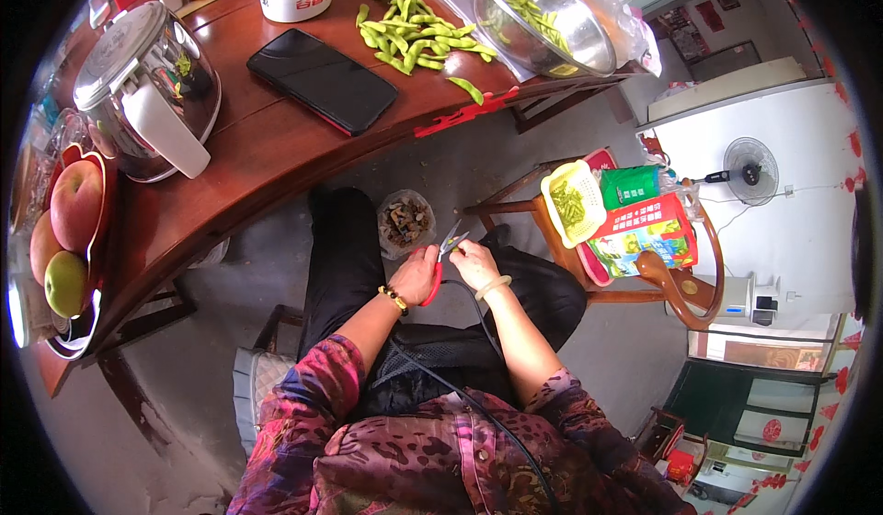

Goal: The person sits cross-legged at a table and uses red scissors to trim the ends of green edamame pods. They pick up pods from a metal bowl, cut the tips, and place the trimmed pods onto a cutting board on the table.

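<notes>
My left hand (415,278), a beaded bracelet at its wrist, grips red-handled scissors (434,289). Their metal blades stand apart and point away from me. Beside the blades, my right hand (474,264) pinches a small green pod (454,247), mostly hidden by the fingers. Both hands are close together above my lap. Just beyond them on the floor is a bin lined with a clear plastic bag (407,222), with scraps inside. A pale yellow plastic basket (578,178) of green pods rests on a wooden chair (552,229) to the right.
On the wooden table (227,160) lie a pile of edamame pods (421,32), a steel bowl (586,29) with pods, a black smartphone (323,80), a tub of seeds (293,4), a steel kettle (162,94) and fruit (76,204). Packaged bags (645,236) share the chair. A black cable (476,404) crosses my lap.
</notes>
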`<state>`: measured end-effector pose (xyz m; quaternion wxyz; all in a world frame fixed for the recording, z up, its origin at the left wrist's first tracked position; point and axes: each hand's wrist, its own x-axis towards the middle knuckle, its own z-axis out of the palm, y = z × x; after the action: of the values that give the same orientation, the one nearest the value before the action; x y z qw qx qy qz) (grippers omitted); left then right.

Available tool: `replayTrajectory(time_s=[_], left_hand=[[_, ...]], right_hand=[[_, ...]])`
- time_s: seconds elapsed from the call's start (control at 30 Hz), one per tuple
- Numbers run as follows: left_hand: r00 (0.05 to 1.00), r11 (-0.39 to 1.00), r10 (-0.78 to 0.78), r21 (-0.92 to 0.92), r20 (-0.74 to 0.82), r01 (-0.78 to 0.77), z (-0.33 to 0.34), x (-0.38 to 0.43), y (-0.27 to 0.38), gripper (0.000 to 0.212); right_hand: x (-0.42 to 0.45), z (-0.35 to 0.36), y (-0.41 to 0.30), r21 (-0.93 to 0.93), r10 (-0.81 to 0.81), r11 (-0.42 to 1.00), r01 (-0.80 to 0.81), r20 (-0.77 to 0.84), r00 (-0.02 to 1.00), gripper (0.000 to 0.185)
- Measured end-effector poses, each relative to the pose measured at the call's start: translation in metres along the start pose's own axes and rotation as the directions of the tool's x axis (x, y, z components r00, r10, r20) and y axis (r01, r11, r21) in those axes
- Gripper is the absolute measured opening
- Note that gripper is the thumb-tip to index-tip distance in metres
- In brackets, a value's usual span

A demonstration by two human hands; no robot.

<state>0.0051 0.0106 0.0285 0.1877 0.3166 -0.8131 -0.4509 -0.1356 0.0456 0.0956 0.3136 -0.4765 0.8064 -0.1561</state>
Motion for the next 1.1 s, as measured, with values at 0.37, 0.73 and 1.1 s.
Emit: replayTrajectory(time_s=[0.37,0.73,1.1], left_hand=[[0.977,0.993,-0.116,0.017,0.180,0.115,-0.001,0.003,0.001,0.024],[0.959,0.984,-0.170,-0.015,0.226,0.178,0.001,0.002,-0.001,0.030],[0.984,0.951,-0.178,-0.254,0.015,0.176,0.014,0.004,-0.018,0.033]], right_hand=[[0.006,0.002,0.007,-0.141,-0.019,0.990,0.020,0.006,1.000,0.026],[0.003,-0.006,0.007,-0.314,-0.079,0.948,0.056,-0.059,0.995,0.020],[0.021,-0.110,0.099,0.997,0.192,-0.074,-0.029,0.043,0.981,0.029]])
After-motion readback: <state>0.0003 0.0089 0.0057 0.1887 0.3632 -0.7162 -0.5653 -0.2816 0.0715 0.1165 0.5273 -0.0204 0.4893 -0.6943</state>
